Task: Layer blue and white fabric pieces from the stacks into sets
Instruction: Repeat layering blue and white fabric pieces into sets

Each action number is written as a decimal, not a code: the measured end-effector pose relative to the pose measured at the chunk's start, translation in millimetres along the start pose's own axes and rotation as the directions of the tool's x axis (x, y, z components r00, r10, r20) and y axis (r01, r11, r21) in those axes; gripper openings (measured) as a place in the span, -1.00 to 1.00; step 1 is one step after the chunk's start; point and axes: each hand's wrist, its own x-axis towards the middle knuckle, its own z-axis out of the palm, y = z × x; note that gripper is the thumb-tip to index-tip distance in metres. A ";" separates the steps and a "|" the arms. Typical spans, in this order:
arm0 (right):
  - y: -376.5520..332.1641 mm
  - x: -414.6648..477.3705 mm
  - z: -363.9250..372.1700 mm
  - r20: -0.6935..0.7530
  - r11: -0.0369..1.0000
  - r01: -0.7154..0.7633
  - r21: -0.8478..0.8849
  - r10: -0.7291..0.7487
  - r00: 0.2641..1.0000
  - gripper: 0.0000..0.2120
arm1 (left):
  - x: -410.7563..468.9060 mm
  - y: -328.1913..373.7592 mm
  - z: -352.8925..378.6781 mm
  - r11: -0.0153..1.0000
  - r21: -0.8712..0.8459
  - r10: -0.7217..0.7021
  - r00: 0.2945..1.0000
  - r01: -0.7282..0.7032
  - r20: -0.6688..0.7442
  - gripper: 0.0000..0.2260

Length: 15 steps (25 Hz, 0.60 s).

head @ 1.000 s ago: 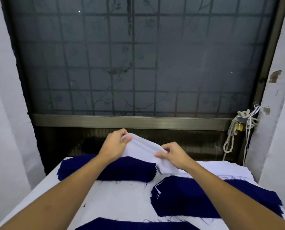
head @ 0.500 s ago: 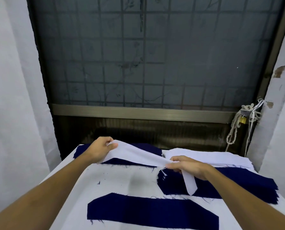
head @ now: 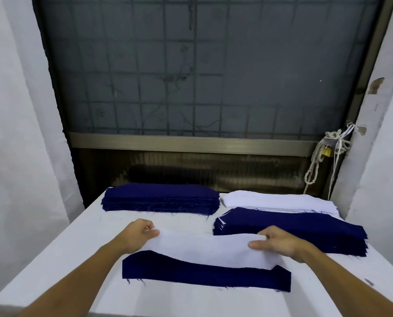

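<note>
my left hand and right hand each pinching one end of a white piece, stretched over the far edge of a single blue piece on the tabletop, left blue stack, right blue stack, white stack behind

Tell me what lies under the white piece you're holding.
A single blue piece lies on the table beneath the white piece, which the left hand and right hand hold by its ends. The blue piece's near edge and ends show; its far part is covered.
</note>
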 end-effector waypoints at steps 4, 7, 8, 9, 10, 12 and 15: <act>26.6 -4.2 8.5 -0.127 0.997 0.040 0.069 -0.031 0.991 -0.65 | -6.3 -22.8 22.5 0.993 0.116 -0.034 0.999 0.031 0.024 -0.70; 43.1 -4.0 20.0 -0.192 0.998 0.063 0.022 -0.057 0.980 -0.59 | -12.3 -29.2 33.7 0.958 0.283 -0.055 0.999 0.053 -0.004 -0.64; 48.4 -3.2 24.0 -0.218 0.998 0.064 -0.008 -0.064 0.974 -0.55 | -13.6 -29.2 35.7 0.945 0.321 -0.054 0.998 0.059 -0.024 -0.63; 53.4 -2.4 27.3 -0.248 0.998 0.056 -0.040 -0.064 0.967 -0.54 | -14.8 -28.7 37.8 0.934 0.352 -0.053 0.998 0.064 -0.038 -0.62; 57.5 -1.5 30.0 -0.279 0.997 0.040 -0.073 -0.059 0.958 -0.56 | -15.8 -28.0 39.9 0.922 0.382 -0.055 0.997 0.070 -0.050 -0.61; 62.1 -2.0 35.0 -0.360 0.990 -0.020 -0.143 -0.033 0.932 -0.76 | -17.5 -25.6 41.7 0.896 0.434 -0.071 0.995 0.095 -0.070 -0.59; 64.7 -10.8 45.6 -0.453 0.951 -0.083 -0.298 -0.064 0.889 -0.88 | -16.0 -20.6 40.8 0.860 0.497 -0.108 0.993 0.118 -0.050 -0.58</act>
